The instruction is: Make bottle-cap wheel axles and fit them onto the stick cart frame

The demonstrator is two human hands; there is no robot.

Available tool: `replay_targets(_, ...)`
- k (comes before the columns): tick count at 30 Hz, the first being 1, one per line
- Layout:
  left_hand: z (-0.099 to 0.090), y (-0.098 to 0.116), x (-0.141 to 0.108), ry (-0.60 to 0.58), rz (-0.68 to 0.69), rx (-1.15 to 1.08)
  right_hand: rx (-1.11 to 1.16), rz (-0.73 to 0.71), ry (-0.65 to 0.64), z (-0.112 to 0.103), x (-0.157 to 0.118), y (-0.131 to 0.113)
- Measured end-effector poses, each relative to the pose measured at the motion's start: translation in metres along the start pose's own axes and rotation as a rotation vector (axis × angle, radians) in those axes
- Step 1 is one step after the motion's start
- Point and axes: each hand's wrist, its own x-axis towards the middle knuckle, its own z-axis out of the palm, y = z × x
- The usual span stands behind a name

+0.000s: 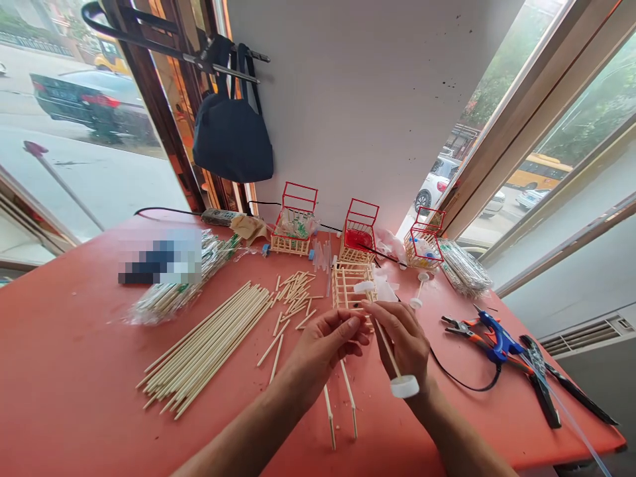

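Observation:
My right hand (405,338) is closed on a thin wooden stick (387,346) with a white round cap (404,386) at its lower end and another white piece (364,287) near the top. My left hand (335,338) is beside it, thumb and fingertips brought together close to the stick; whatever they may pinch is too small to make out. Beyond both hands stands a wooden stick frame (348,275), partly hidden by them. Joined sticks (348,387) extend toward me below the hands. Another stick with white caps (421,289) lies to the right of the frame.
Long sticks (213,344) and short cut sticks (295,295) lie left on the red table (89,371). Three red-topped baskets (293,242) line the back. Pliers (460,328), a blue glue gun (499,336) with its cable, and black-handled tools (541,391) lie right.

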Motion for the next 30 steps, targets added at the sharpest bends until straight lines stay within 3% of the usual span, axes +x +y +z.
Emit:
replay_targets(7,-0.002,0.005,0.001,0.012,-0.037,-0.011,-0.058,-0.059,-0.096,0.0,-0.003,-0.002)
replay_targets(16,0.001,0.009,-0.004,-0.046,-0.003,0.312,-0.134,-0.082,-0.106,0.0,-0.003,0.0)
replay_targets(23,0.002,0.006,-0.001,0.037,0.044,0.378,-0.067,-0.074,-0.095,-0.002,-0.003,0.0)
replay_targets(27,-0.004,0.004,0.001,0.094,0.092,0.449,0.105,0.15,0.031,-0.003,0.0,0.0)
replay_targets(30,-0.008,-0.002,0.004,0.095,0.121,0.486,0.239,0.402,-0.023,-0.002,0.004,-0.001)
